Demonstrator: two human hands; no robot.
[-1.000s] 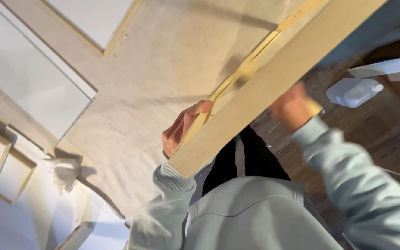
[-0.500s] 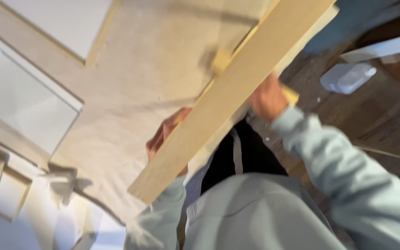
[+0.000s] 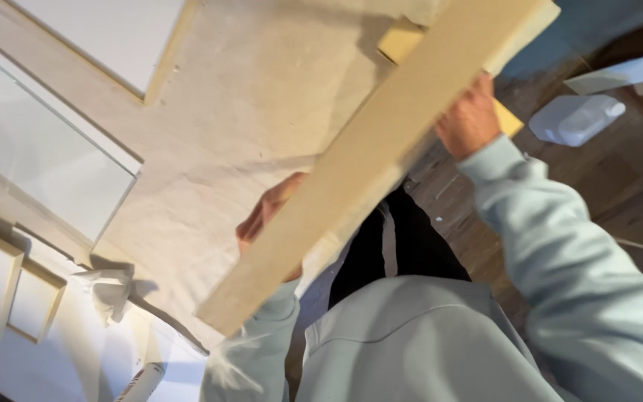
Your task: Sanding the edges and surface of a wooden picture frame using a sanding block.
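I hold a long pale wooden board [image 3: 381, 160] slanting from lower left to upper right in front of my body. My left hand [image 3: 266, 216] grips it near its lower end, mostly hidden behind the wood. Higher up, my right hand [image 3: 470, 119] clasps the board's right edge. Both sleeves are light grey-green. Below the board lies a beige drop cloth [image 3: 240, 119] on the floor.
White panels with wooden frames [image 3: 46, 160] lie on the cloth at left. A crumpled white rag [image 3: 109, 290] and a white tube [image 3: 139, 381] sit at lower left. A translucent plastic jug [image 3: 574, 119] rests on the dark wooden floor at right.
The board has shifted down and left across the view, its lower end now showing. Both hands stay on it, the right hand rising toward the top.
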